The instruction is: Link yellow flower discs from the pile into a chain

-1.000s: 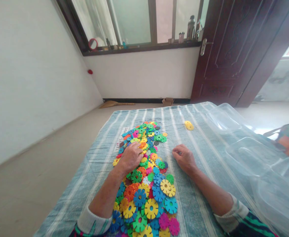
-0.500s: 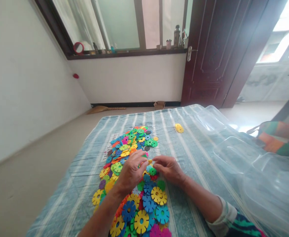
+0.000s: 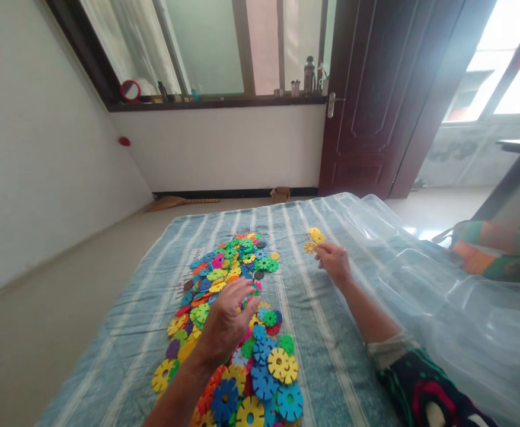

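Holding apparently one yellow disc [image 3: 310, 247].

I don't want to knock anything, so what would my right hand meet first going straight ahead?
Your right hand, holding a yellow disc, would probably meet the small yellow stack just ahead, though the hand's height is unclear.

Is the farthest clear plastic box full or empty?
Empty, it seems: nothing shows inside the clear box, only see-through plastic.

The right hand [image 3: 334, 261] has moved away from the bright pile [image 3: 264, 362], far and right. Now it holds a yellow piece [image 3: 309, 248] near the other yellow pieces [image 3: 316, 235].
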Tool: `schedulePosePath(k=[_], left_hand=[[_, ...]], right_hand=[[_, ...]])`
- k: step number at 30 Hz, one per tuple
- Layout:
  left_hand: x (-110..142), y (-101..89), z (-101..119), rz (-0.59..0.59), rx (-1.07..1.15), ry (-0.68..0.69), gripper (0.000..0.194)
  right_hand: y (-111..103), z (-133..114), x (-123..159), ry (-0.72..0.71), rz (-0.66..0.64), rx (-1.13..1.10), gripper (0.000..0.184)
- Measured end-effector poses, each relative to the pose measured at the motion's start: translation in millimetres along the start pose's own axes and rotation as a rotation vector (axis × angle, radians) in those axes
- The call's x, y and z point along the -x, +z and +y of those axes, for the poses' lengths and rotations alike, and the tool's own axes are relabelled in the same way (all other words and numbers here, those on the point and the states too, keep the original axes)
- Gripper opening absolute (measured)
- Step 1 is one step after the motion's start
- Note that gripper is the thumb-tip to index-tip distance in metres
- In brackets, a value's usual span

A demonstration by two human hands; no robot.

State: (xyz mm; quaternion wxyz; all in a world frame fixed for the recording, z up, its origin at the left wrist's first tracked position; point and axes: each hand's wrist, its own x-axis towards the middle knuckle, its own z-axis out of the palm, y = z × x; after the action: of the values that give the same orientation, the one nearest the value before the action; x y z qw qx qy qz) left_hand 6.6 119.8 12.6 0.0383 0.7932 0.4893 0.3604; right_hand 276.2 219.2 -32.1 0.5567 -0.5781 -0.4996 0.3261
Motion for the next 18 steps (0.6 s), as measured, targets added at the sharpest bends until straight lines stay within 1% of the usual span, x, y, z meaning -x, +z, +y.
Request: schedulePosePath(k=[1, 2, 4, 6, 11, 18], left_hand=[[0, -0.9, 0, 0.004, -0.009, 0.006, 0.023], [0, -1.6, -1, 0.006, -0.018, 0.012, 0.023], [0, -2.5, -2, 0.009, -0.033, 0.019, 0.023], [1, -2.9, -3, 0.014, -0.047, 0.017, 0.023], [2, -1.3, -6, 0.016, -0.073, 0.017, 0.025], [3, -0.4, -7, 0.011, -0.082, 0.027, 0.024]], right_hand=[[-7, 4, -14, 0.006, 0.061, 0.069, 0.027], [-13, 8, -27, 0.014, 0.093, 0.146, 0.027], [-22, 18, -46, 0.01, 0.1, 0.295, 0.027], [-26, 27, -58, 0.002, 0.076, 0.375, 0.027], [-24, 41, -72, -0.024, 0.039, 0.488, 0.028], [-21, 43, -81, -0.032, 0.037, 0.693, 0.028]])
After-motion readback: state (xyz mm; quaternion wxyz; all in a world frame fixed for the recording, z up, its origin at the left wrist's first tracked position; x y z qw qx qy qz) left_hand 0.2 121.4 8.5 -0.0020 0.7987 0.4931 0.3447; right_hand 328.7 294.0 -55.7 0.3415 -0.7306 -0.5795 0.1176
